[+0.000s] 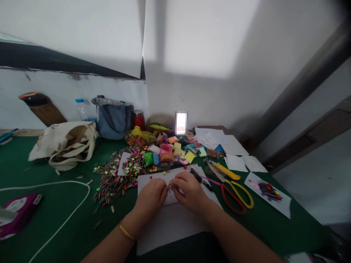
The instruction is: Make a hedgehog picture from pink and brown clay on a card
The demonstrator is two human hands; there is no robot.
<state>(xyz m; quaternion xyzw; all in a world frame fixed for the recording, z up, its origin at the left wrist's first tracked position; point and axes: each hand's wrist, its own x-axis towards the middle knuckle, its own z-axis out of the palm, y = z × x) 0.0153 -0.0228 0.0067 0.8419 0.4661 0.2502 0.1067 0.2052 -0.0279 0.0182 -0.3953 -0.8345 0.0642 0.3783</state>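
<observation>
My left hand and my right hand meet above a small white sheet on larger white paper. Fingers on both hands are bent and closed in a pinch around something small and dark between them, too small to name. A gold bangle circles my left wrist. Just right of my right hand lie a black marker and scissors with red handles. Left of my left hand spreads a heap of striped sunflower seeds mixed with small coloured pompoms.
Behind my hands sit packets of coloured clay. Yellow-handled scissors and a yellow utility knife lie right, near a seed-decorated card. A canvas bag, blue bag and white cable are left.
</observation>
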